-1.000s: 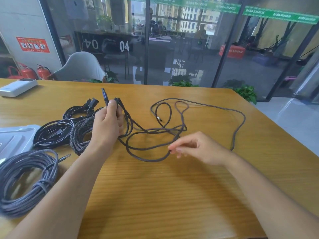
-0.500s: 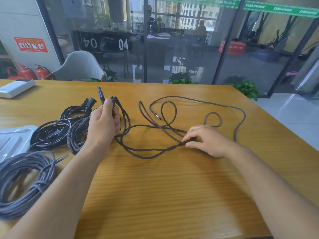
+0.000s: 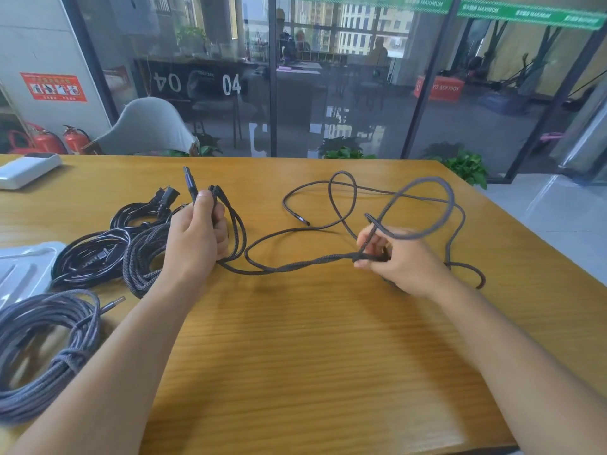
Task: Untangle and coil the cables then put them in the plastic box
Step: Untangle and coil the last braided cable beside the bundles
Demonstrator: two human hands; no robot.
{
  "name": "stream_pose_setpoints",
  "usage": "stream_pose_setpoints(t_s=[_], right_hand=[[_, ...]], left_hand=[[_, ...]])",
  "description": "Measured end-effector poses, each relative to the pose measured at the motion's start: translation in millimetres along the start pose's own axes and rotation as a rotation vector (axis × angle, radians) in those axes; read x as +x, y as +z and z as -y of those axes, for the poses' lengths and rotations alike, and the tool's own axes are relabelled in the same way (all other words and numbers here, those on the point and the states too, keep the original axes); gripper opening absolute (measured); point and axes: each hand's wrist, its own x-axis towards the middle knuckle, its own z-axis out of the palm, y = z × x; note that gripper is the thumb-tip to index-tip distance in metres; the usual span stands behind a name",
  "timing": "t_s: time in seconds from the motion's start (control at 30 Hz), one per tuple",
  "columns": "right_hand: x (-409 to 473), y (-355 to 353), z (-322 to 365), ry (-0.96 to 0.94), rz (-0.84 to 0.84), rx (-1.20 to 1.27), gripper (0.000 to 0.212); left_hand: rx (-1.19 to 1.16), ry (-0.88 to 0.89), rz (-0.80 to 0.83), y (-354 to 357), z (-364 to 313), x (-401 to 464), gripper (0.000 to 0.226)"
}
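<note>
Now my right hand [image 3: 404, 257] has come up off the table [image 3: 328, 339] since half a second ago, when it was pressed flat on the strands. It has lifted a loop of the dark braided cable [image 3: 295, 261] with it, and that loop stands in the air above and beyond the knuckles. The small ring of cable that lay beside the right hand earlier has opened into this bigger raised one. The free plug end [image 3: 300, 219] lies on the wood about where it was, between my two hands.

Right fingers [image 3: 366, 239] are curled and pinching the cable where two strands cross, thumb against the strand running left toward the other hand. Behind the wrist more of the cable trails on the table.

My left hand [image 3: 193, 238] has barely moved. Its fingers are closed tight round a bunch of gathered loops, thumb on top, with one plug [image 3: 190, 183] sticking up past the thumb.

Off to the left sit three coiled cables: two black ones [image 3: 92, 254] further back and a grey bundle [image 3: 42, 349] at the near edge. The plastic box [image 3: 23, 270] shows at the far left edge, next to the coils. A white device [image 3: 26, 169] lies at the back corner.
</note>
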Motion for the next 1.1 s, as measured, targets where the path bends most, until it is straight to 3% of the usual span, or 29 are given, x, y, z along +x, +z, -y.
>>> stream_pose_setpoints(t_s=[0.1,0.2,0.33,0.47,0.53,0.67,0.9,1.1], right_hand=[[-6,-6,-4,-0.007,0.126,0.105,0.018],[-11,-12,-8,-0.017,0.099,0.14,0.014],[-17,-20,-14,-0.035,0.061,0.029,0.025],[-28,-30,-34,0.039,0.198,-0.199,0.042],[-34,-32,-45,0.038,0.159,-0.305,0.041],[-45,-37,-61,0.01,0.039,-0.268,0.03],[-60,-50,-76,0.153,0.035,-0.165,0.048],[-65,-45,-78,0.17,0.005,-0.12,0.038]], left_hand=[[-0.009,-0.002,-0.027,-4,0,2,0.039],[-0.007,0.001,-0.044,-5,0,3,0.04],[0.007,0.003,-0.055,-5,0,3,0.039],[0.011,0.003,-0.064,-6,0,4,0.038],[0.014,0.006,-0.062,-6,0,4,0.039],[0.016,0.001,-0.069,-7,1,4,0.04],[0.01,-0.007,-0.072,-6,3,5,0.038],[0.013,-0.007,-0.066,-6,5,5,0.039]])
